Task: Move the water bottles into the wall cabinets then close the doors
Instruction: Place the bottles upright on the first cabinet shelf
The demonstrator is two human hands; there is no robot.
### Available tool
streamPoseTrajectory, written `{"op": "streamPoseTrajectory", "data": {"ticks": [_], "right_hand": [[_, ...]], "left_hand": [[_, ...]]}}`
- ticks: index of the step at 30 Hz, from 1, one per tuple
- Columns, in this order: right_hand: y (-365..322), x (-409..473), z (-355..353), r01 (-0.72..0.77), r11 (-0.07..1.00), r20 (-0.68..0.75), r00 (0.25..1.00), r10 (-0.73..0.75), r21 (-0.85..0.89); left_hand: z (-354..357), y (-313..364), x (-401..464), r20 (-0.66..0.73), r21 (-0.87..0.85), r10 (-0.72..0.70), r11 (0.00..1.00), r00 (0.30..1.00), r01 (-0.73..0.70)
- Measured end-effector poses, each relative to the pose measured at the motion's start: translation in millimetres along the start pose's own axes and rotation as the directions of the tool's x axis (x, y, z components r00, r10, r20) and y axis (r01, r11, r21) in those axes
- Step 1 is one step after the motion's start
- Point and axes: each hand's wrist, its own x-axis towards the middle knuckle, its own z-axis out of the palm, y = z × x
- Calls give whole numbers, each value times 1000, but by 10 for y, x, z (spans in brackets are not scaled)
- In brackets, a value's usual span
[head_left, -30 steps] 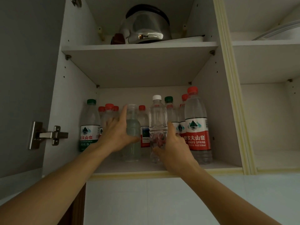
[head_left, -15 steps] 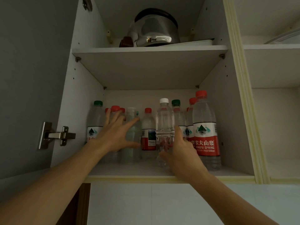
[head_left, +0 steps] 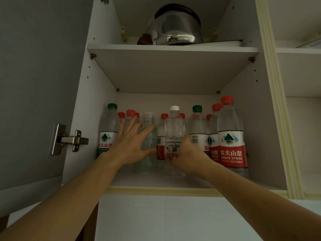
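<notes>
Two bottles are being seated on the lower shelf (head_left: 156,181) of the open cabinet (head_left: 246,110), in front of a row of red- and green-capped bottles standing along the back. The left hand (head_left: 133,145) is spread wide, fingers straight, with the palm against the pale bottle (head_left: 148,141); nothing is gripped by it. The right hand (head_left: 188,153) is curled round the lower body of the white-capped bottle (head_left: 174,129), which stands upright just beside the pale bottle. For a sound placement, each base should be set flat on the shelf before the grip is loosened, and both bottles should be pushed back far enough that the door can clear them, without the rear row being toppled. The white-capped bottle should be released only once it stands unaided. The door (head_left: 34,84) hangs open on the left, held by its hinge (head_left: 69,140), and is to be closed afterwards. A kettle (head_left: 177,26) rests on the upper shelf (head_left: 170,47).
</notes>
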Motion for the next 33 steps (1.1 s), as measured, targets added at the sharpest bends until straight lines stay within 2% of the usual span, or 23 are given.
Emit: {"op": "streamPoseTrajectory", "data": {"ticks": [3, 10, 17, 24, 33], "right_hand": [[-65, 77, 81, -15, 1000, 22, 1000, 15, 22], [-92, 220, 147, -9, 999, 79, 997, 6, 38], [-77, 327, 184, -27, 996, 118, 993, 18, 80], [6, 448, 260, 9, 996, 104, 994, -18, 87], [52, 442, 302, 23, 1000, 66, 998, -22, -8]], "left_hand": [[5, -53, -32, -12, -32, 6, 999, 1000, -6], [0, -78, -65, 54, 7, 16, 1000, 998, -16], [2, -63, -77, 37, 25, 44, 999, 998, -45], [6, -33, -58, 9, 72, 42, 996, 999, -42], [-56, 24, -111, -33, 108, 45, 993, 998, -41]]}}
